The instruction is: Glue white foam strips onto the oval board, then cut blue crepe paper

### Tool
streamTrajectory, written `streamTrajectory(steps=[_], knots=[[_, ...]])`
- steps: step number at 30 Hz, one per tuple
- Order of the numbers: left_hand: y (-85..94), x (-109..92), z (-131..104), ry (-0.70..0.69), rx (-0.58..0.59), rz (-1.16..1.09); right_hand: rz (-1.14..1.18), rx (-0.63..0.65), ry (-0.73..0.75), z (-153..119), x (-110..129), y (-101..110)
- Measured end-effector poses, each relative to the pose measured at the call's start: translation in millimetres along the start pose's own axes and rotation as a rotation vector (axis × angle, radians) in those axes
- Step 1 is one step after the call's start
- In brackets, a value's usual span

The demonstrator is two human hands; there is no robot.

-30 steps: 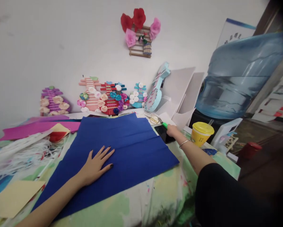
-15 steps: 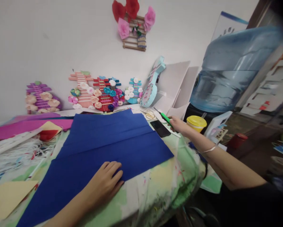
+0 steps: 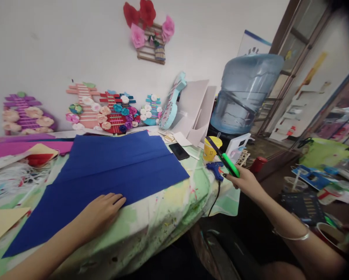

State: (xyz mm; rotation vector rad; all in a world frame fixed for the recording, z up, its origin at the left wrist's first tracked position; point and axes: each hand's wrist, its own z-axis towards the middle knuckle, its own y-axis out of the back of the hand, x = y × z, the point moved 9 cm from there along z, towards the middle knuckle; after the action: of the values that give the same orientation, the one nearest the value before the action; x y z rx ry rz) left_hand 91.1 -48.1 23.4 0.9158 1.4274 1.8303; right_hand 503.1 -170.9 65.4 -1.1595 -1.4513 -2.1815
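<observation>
A large sheet of dark blue material [image 3: 104,167], with creases across it, lies flat on the table. My left hand [image 3: 106,210] rests on its near edge, palm down and fingers laid out, holding nothing. Off the table's right side, my right hand [image 3: 244,181] is closed around a green-handled cutting tool [image 3: 230,165]. Its long dark blade points up and to the left, in front of a yellow-lidded cup [image 3: 209,153]. Just left of this hand is a blue glue gun [image 3: 215,170] with a black cord. The fingertips of my right hand are partly hidden.
A black phone [image 3: 179,151] and gold-handled scissors [image 3: 169,138] lie beyond the blue sheet. Paper-flower-decorated instrument shapes [image 3: 114,114] lean on the wall. White strips [image 3: 19,181] lie at left; a big water bottle [image 3: 246,95] stands at back right.
The view has turned to the right. My right hand has carried the green-handled tool from beside the phone toward the glue gun and table edge. My left hand still lies on the blue sheet.
</observation>
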Motion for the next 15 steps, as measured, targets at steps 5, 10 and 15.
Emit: streamTrajectory(steps=[5,10,15], knots=[[-2.7,9.3,-11.7,0.013,0.085,-0.045,-0.250,-0.261,0.005,0.4,-27.3,16.2],[-14.3,31.8,-16.5,0.087,0.163,-0.020,-0.249,-0.283,0.078,-0.9,-20.9,-11.0],[-25.7,48.4,-28.4,0.095,0.090,0.035,-0.119,-0.117,0.143,-6.2,-7.8,-45.7]])
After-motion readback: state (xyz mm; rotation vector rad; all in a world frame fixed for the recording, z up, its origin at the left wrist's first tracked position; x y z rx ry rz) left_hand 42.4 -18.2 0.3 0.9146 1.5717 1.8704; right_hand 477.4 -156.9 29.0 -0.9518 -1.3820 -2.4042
